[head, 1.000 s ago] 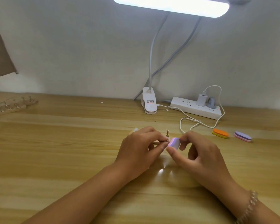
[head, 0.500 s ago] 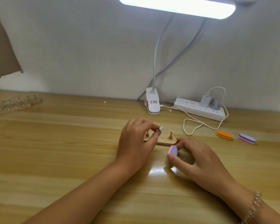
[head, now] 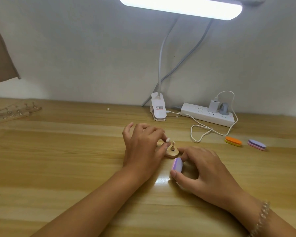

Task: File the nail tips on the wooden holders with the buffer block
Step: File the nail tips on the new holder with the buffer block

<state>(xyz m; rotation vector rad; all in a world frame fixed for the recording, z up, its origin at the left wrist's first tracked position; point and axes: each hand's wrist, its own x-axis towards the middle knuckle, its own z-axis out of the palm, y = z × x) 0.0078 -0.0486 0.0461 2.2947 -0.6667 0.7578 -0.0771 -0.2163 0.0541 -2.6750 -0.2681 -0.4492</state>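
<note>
- Table [head: 58,168]: light wood-grain surface set against a pale wall.
- Far left, by the wall: spare wooden holders [head: 12,112] lying flat in a row with small pegs upright. No detail on the pegs is legible.
- Left hand [head: 142,147]: palm down at the table's centre, outer fingers loosely spread. Thumb and index finger close together in a pinch on a small white nail tip [head: 168,139].
- Lamp clip [head: 158,108]: white, standing at the far edge behind the left hand. Its gooseneck rises to the lit lamp bar [head: 181,6] overhead.
- Wooden holder [head: 171,151]: the working piece, flat on the table at centre. Its left part is hidden under the left hand, and 1 peg stands exposed just right of the pinched nail tip.
- Buffer block [head: 177,165]: purple and white, stood on edge just near of the holder's right end. Contact with the holder cannot be confirmed.
- Right hand [head: 203,171]: thumb on the near end and fingers curled over the far end, pinching the buffer block. A beaded bracelet [head: 261,218] sits on the wrist.
- Power strip [head: 207,113]: white, far right by the wall, carrying 2 plugs, with a white cable looped on the table.
- Right side, well apart from the hands: 1 orange buffer [head: 233,141] and 1 purple buffer [head: 257,144], lying side by side.
</note>
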